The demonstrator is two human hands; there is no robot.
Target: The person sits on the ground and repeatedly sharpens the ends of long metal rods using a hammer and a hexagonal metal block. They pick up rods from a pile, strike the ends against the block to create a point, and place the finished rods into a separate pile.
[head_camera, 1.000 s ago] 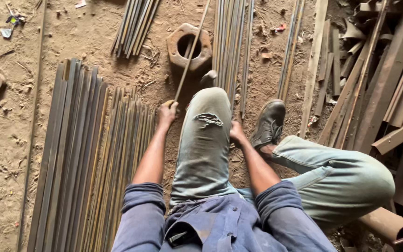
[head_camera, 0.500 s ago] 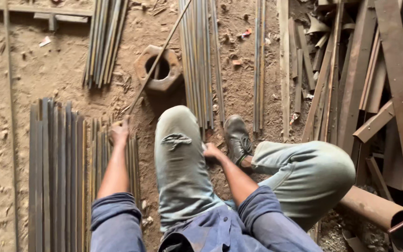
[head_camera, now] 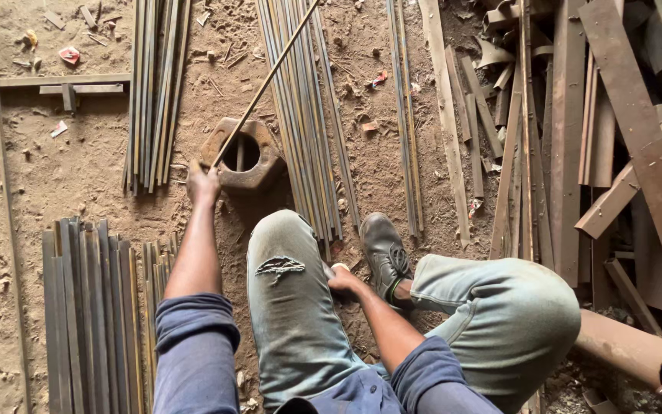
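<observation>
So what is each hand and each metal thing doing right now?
left hand: grip closed on the thin rod
thin rod: tilted, slanting up to the right
right hand: resting beside the knee; grip unclear
hexagonal metal block: flat on the dirt, hole up
flat bars: lying side by side
rusty pipe: lying on its side

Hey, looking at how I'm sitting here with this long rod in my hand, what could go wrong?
The thin metal rod is gripped only at its near end by your left hand; its far end reaches across the floor bundle of rods and may snag or whip. Both hands are bare, so a rough edge could cut. Your right hand rests by your shoe, close to loose rod ends.
</observation>
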